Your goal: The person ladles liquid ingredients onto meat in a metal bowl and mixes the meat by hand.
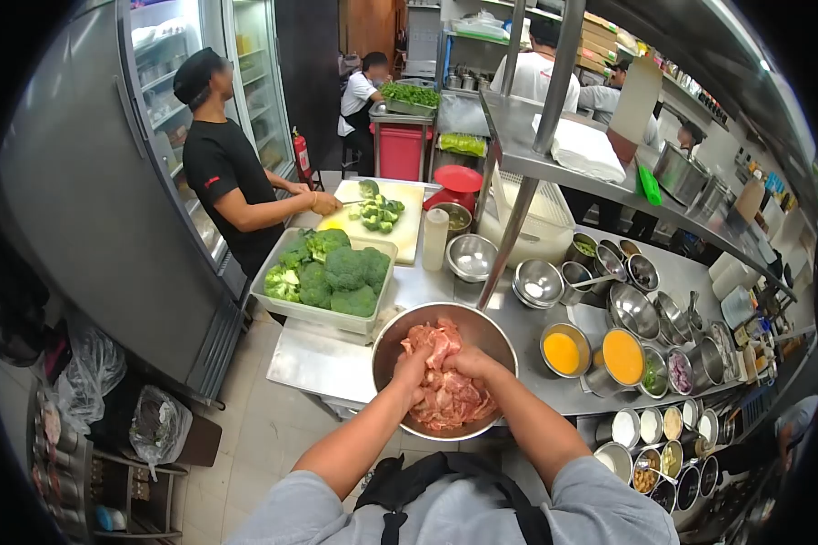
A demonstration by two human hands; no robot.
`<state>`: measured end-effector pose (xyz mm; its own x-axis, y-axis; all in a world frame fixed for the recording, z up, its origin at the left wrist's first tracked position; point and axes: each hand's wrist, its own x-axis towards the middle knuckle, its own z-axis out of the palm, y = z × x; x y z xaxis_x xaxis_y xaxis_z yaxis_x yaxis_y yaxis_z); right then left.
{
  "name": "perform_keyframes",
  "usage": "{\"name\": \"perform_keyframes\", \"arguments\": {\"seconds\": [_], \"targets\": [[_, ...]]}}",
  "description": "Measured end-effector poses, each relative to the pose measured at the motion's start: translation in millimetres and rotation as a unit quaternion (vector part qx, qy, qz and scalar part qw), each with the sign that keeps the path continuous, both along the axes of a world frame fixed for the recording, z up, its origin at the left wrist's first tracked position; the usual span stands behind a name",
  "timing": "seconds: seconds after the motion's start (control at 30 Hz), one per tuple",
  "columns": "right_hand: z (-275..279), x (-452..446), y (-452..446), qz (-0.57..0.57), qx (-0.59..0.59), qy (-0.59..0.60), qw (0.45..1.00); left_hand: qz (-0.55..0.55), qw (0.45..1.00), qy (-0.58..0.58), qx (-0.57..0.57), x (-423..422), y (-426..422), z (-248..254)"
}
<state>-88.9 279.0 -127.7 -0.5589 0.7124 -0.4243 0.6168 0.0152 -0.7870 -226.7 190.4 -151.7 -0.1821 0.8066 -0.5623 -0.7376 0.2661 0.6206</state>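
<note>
Raw sliced meat (pixel 450 400) lies heaped in a large steel mixing bowl (pixel 503 343) at the front edge of the steel counter. Both of my hands are down in this meat. My left hand (pixel 411 371) grips meat on the left side of the heap, its fingertips buried. On the right, my right hand (pixel 469 363) has its fingers curled into the same heap, close to the left one. Meat hides part of the fingers of each hand.
Left of the bowl stands a tub of broccoli (pixel 377 318). Beyond it, a co-worker (pixel 232 163) cuts broccoli on a cutting board (pixel 407 241). A squeeze bottle (pixel 434 241), steel bowls (pixel 538 282) and a pot of orange liquid (pixel 623 356) are nearby. A shelf post (pixel 511 232) rises behind the bowl.
</note>
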Motion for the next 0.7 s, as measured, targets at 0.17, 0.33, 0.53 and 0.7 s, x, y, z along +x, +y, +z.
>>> {"name": "perform_keyframes", "arguments": {"seconds": [0.17, 0.33, 0.53, 0.7], "targets": [[37, 6, 16, 0.078, 0.225, 0.061, 0.969, -0.103, 0.994, 0.032, -0.001, -2, -21, 60], [79, 1, 6, 0.016, 0.297, -0.085, 0.951, -0.150, 0.884, 0.442, 0.034, -3, -20, 70], [51, 12, 34, 0.132, 0.176, -0.017, 0.975, -0.107, 0.850, 0.511, 0.069, -19, -23, 23], [-71, 2, 80, -0.006, -0.049, 0.053, 0.997, 0.025, 0.994, 0.110, -0.001, 14, -46, 18]]}}
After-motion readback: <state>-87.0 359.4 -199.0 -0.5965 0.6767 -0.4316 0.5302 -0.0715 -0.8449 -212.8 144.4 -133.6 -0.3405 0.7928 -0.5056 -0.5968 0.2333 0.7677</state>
